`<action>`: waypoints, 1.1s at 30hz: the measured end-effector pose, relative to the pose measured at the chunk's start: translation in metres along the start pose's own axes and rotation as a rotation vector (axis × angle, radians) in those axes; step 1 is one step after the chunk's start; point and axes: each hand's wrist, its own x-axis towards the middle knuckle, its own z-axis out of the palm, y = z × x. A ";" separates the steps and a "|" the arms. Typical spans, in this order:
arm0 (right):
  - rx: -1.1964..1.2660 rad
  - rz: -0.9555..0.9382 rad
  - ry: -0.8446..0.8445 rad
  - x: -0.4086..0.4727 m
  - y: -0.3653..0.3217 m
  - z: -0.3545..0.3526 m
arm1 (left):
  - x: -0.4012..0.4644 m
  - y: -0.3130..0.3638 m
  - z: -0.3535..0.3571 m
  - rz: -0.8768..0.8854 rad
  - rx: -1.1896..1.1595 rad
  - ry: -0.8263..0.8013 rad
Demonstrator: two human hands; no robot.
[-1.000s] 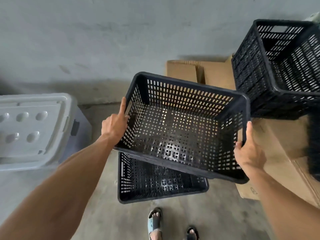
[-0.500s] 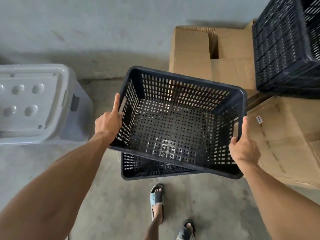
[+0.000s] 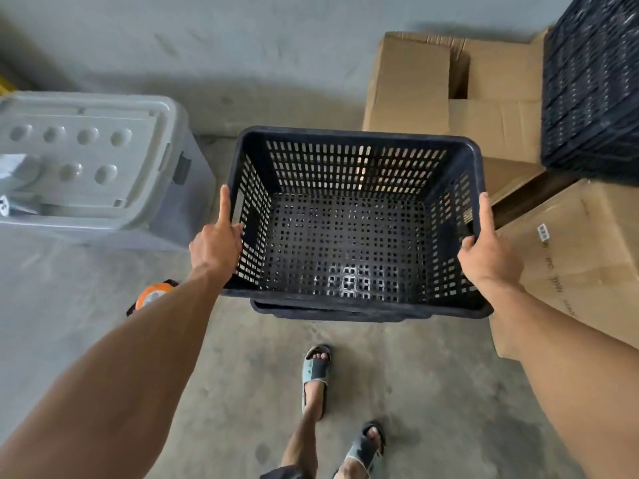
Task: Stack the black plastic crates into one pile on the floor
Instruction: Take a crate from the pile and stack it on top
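Note:
I hold a black perforated plastic crate (image 3: pixel 345 236) level in the middle of the view. My left hand (image 3: pixel 216 245) grips its left rim and my right hand (image 3: pixel 487 254) grips its right rim, index fingers stretched along the edges. Directly under it lies a second black crate (image 3: pixel 339 311) on the floor; only its near rim shows below the held one. I cannot tell whether the two touch. Another black crate (image 3: pixel 591 88) rests on cardboard boxes at the upper right.
A grey lidded plastic bin (image 3: pixel 90 167) stands at the left. Cardboard boxes (image 3: pixel 449 91) fill the right side and back. An orange and black object (image 3: pixel 152 295) peeks out behind my left forearm. My sandalled feet (image 3: pixel 316 375) stand on the concrete floor near the crates.
The held crate has come down and levelled out, squarely over the floor crate, which is now almost fully covered. The view has tilted further down.

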 end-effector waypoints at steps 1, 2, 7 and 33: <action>0.000 -0.014 -0.010 -0.002 0.002 0.000 | -0.009 -0.003 0.001 -0.013 -0.001 0.005; 0.001 -0.025 -0.019 -0.004 0.003 0.000 | -0.017 -0.005 0.002 -0.023 -0.004 0.011; 0.004 -0.054 -0.038 -0.012 0.011 0.001 | -0.043 -0.015 0.007 -0.050 -0.022 0.043; -0.010 -0.078 0.057 0.015 0.000 0.019 | -0.002 -0.016 0.012 -0.005 0.003 0.112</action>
